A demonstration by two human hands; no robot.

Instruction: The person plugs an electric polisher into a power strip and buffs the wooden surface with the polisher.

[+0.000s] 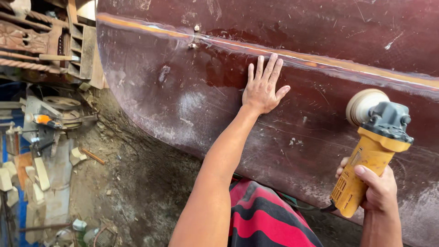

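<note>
Bare arms, no sleeves; red-and-black striped shorts (265, 219) cover the legs.

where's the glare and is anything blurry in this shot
Head view: daylight sheen runs along the dark red panel's ridge above the left hand; the yellow grinder in the right hand is sharp, while the wood scraps at the left edge look softer.

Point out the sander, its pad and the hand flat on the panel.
yellow sander (363, 171), head view, on its yellow body.
sanding pad (359, 104), head view, on the pale disc's edge.
left hand (261, 89), head view, on the back of the hand.
</note>
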